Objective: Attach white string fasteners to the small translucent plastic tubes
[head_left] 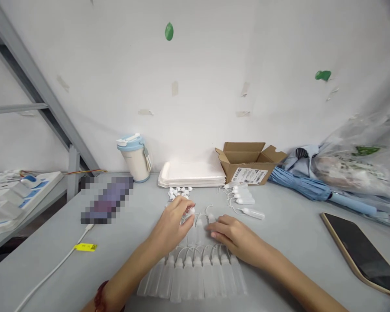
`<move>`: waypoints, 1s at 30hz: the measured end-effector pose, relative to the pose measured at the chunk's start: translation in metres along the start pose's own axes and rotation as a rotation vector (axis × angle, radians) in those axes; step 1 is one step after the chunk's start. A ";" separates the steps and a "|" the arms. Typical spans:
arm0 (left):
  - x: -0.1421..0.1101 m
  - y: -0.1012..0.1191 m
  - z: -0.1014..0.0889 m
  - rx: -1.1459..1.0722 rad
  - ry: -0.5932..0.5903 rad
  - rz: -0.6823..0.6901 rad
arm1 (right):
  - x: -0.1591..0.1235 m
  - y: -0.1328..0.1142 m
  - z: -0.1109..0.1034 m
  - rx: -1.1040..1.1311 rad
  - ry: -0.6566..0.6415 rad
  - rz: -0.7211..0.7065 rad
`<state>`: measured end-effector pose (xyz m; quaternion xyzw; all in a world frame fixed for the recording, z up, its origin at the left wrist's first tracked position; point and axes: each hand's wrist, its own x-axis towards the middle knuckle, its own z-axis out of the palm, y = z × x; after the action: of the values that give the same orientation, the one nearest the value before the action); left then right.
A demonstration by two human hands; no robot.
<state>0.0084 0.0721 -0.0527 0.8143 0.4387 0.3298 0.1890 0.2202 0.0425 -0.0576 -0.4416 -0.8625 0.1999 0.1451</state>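
Observation:
My left hand [170, 223] pinches a small white cap [191, 211] between thumb and fingertips. To its right, my right hand [235, 236] has its curled fingers on the side of a translucent plastic bottle [211, 218], whose lower part they hide. Between the hands lies another clear bottle [199, 232] with a thin white tether. Nearer me, a row of several similar bottles [198, 277] lies side by side, necks pointing away. Beyond my left hand, a cluster of loose white caps [177, 192] sits on the table.
Several finished-looking small bottles [245, 201] lie at right, before an open cardboard box [260, 167]. White trays [191, 175] are stacked against the wall, beside a tumbler [134, 160]. A blue umbrella [299, 184] and a phone [360, 251] lie right; a white cable [55, 268] runs left.

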 end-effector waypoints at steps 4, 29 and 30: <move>0.000 0.006 0.000 -0.082 -0.030 -0.079 | 0.000 0.002 0.001 -0.038 0.035 0.009; -0.002 0.022 -0.002 -1.000 -0.223 -0.467 | -0.010 -0.026 -0.001 0.126 0.149 -0.230; -0.002 0.022 -0.003 -1.000 -0.222 -0.461 | -0.010 -0.026 -0.001 0.172 0.157 -0.223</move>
<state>0.0187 0.0586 -0.0384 0.5384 0.3728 0.3603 0.6643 0.2078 0.0207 -0.0453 -0.3433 -0.8720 0.2205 0.2704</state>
